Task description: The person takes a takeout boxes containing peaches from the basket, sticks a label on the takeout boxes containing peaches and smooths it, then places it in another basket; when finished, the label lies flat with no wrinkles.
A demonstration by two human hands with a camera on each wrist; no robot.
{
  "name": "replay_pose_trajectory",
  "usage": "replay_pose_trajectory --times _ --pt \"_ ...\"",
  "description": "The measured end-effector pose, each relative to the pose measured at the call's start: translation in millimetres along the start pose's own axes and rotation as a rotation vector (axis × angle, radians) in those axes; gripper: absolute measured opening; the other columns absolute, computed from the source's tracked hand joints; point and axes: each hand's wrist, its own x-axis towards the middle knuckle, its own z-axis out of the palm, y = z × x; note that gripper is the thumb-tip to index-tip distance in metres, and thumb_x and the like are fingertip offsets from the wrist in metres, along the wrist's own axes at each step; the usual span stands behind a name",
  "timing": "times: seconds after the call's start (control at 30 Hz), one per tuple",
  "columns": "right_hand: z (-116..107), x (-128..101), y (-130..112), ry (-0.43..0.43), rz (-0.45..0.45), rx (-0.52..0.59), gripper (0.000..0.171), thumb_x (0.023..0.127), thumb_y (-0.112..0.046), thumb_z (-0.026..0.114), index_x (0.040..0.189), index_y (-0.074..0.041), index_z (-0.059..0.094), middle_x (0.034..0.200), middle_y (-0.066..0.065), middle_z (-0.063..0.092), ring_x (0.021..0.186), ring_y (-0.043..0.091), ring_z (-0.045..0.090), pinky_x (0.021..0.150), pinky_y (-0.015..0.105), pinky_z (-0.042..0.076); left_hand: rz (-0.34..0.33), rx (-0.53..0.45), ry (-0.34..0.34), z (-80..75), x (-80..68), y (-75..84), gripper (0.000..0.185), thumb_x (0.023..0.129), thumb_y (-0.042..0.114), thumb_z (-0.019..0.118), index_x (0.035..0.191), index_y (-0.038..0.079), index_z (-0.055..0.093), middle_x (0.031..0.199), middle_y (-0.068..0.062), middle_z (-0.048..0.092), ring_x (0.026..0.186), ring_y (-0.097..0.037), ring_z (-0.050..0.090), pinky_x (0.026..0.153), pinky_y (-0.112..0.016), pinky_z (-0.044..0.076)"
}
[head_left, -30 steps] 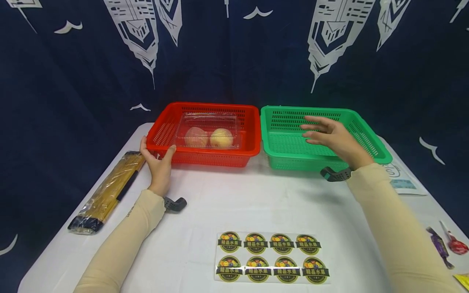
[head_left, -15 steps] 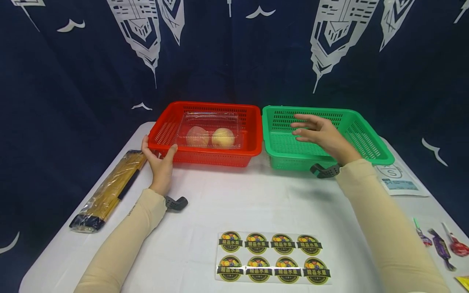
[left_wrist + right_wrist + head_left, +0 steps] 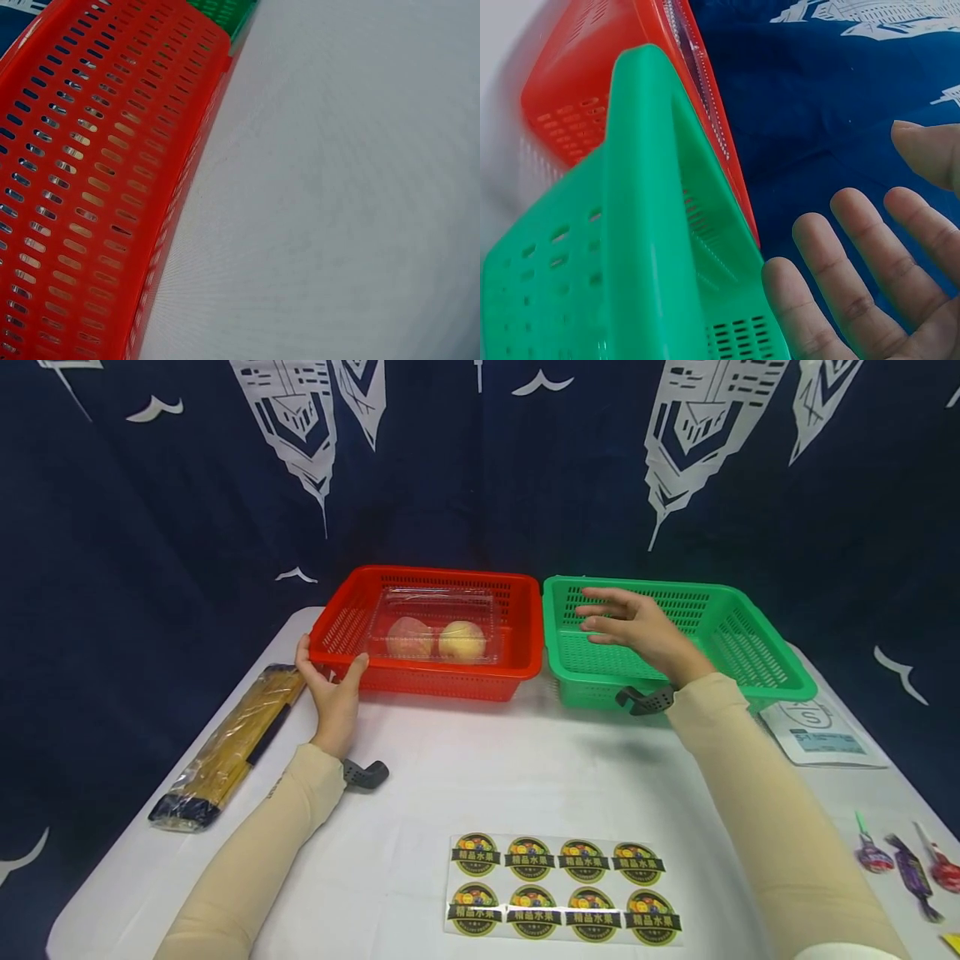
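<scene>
A red plastic basket (image 3: 427, 681) stands at the back of the table. My left hand (image 3: 334, 700) grips its front left corner, thumb on the front rim and fingers round the left side. Inside lies a clear plastic box (image 3: 438, 602) with two round fruits, one reddish (image 3: 409, 639) and one pale yellow (image 3: 462, 642). My right hand (image 3: 637, 628) hovers over the green basket (image 3: 675, 691), fingers spread and holding nothing. In the right wrist view its fingers (image 3: 859, 281) are near the green rim. The left wrist view shows the red wall without the left fingers.
A sheet of round fruit-label stickers (image 3: 565, 889) lies at the front. A wrapped tan-and-black bundle (image 3: 228, 747) is at the left edge. At right lie a printed packet (image 3: 821, 735), lollipops (image 3: 874, 858) and a purple-wrapped candy (image 3: 913, 878). A dark blue curtain (image 3: 480, 485) hangs behind.
My right hand has drifted left over the green basket, closer to the red one. My left hand has stayed at the red basket's corner. The head view has shifted slightly.
</scene>
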Motion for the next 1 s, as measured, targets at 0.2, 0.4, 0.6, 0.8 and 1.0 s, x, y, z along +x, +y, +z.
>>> replay_pose_trajectory --times 0.2,0.4,0.6,0.8,1.0 --pt "10 12 -4 -0.012 0.023 -0.034 0.058 0.109 -0.010 0.065 0.163 -0.005 0.045 0.153 0.019 0.059 0.117 0.010 0.070 0.101 0.033 0.059 0.003 -0.006 0.000 -0.8 -0.1 -0.7 0.093 0.102 0.014 0.072 0.168 0.033 0.009 0.172 -0.003 0.022 0.156 -0.020 0.026 0.124 -0.036 0.040" --pt "18 24 -9 -0.051 0.049 -0.060 0.060 0.109 -0.007 0.063 0.165 -0.006 0.042 0.158 0.027 0.052 0.134 0.027 0.062 0.097 0.027 0.059 0.003 -0.004 -0.005 -1.6 1.0 -1.5 0.093 0.102 0.015 0.072 0.168 0.034 0.010 0.171 -0.003 0.022 0.156 -0.020 0.027 0.123 -0.036 0.040" --pt "25 35 -10 -0.072 0.063 -0.086 0.058 0.111 -0.003 0.057 0.166 -0.005 0.040 0.159 0.029 0.051 0.134 0.034 0.061 0.097 0.029 0.060 0.002 0.010 -0.012 -1.5 0.9 -0.7 0.093 0.102 0.015 0.072 0.168 0.035 0.009 0.172 -0.004 0.021 0.157 -0.020 0.026 0.124 -0.036 0.040" --pt "34 44 -13 -0.094 0.075 -0.101 0.059 0.111 -0.006 0.058 0.166 -0.004 0.038 0.160 0.027 0.051 0.135 0.036 0.060 0.106 0.040 0.058 0.001 0.014 -0.014 -1.9 0.4 -0.7 0.093 0.103 0.016 0.072 0.168 0.035 0.009 0.172 -0.003 0.021 0.158 -0.021 0.025 0.124 -0.036 0.040" --pt "45 53 -17 -0.091 0.087 -0.083 0.058 0.111 -0.009 0.059 0.165 -0.005 0.040 0.160 0.026 0.051 0.139 0.042 0.055 0.110 0.045 0.054 0.003 0.009 -0.009 -1.6 0.9 -0.6 0.092 0.103 0.015 0.072 0.168 0.034 0.010 0.171 -0.003 0.022 0.157 -0.020 0.026 0.123 -0.035 0.040"
